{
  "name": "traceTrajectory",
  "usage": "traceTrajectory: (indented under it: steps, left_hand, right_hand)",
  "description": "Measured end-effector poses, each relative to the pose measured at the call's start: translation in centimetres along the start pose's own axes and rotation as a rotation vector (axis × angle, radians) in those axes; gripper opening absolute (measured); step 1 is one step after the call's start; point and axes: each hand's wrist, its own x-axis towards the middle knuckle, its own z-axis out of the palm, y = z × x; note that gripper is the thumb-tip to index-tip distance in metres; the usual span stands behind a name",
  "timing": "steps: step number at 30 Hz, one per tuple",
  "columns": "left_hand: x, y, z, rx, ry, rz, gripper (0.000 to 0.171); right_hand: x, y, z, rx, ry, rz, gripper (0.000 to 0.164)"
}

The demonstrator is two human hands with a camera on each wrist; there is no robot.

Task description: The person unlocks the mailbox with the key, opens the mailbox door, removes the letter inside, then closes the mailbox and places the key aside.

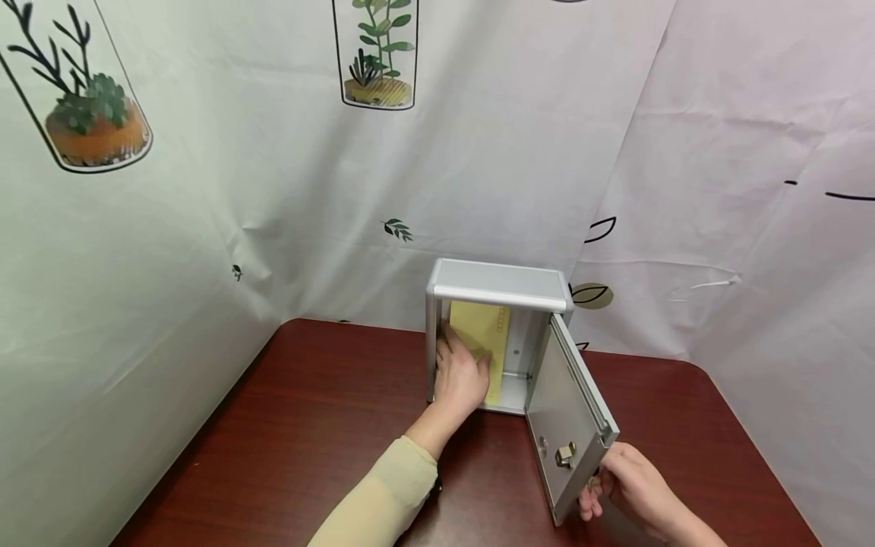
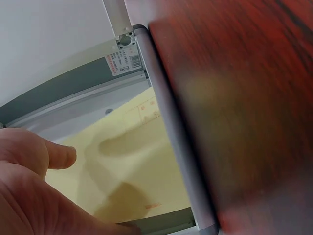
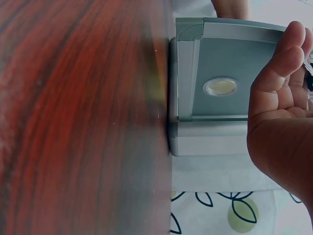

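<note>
A grey-white metal mailbox [image 1: 502,279] stands on the table with its door [image 1: 563,403] swung out to the right. Inside it a yellow envelope [image 1: 472,323] leans upright against the back. My left hand [image 1: 461,376] reaches into the box, fingers extended at the envelope's left edge and thumb apart over its face; in the left wrist view the thumb's shadow falls on the envelope [image 2: 161,166]. At the door's free edge my right hand [image 1: 636,482] pinches a small silver key [image 3: 308,67], mostly hidden by the fingers. A cam lock [image 1: 564,454] shows on the door's inner face.
The dark red wooden table [image 1: 328,425] runs beneath the box. Behind it hangs a white cloth [image 1: 307,152] printed with plants, with more cloth on both sides. A round window [image 3: 220,86] sits in the door's outer face. A label [image 2: 124,61] is stuck inside the box.
</note>
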Motion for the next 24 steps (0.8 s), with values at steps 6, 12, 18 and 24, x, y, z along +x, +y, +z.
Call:
traceTrajectory:
  steps: [6,12,18,24]
  left_hand:
    - [0.3,-0.5,0.3,-0.064,0.02,0.005,0.097]
    - [0.6,-1.1,0.2,-0.09,0.006,0.023,0.077]
    - [1.1,-1.8,-0.2,-0.165,-0.096,-0.055,0.059]
    - [1.5,-2.3,-0.3,-0.212,-0.16,-0.104,0.048]
  right_hand:
    - [0.0,0.0,0.1,0.005,-0.004,-0.002,0.054]
    - [0.0,0.0,0.0,0.021,-0.005,0.005,0.055]
    - [-0.1,0.0,0.0,-0.012,-0.001,0.014,0.055]
    - [-0.1,0.1,-0.1,0.0,-0.009,-0.002,0.055]
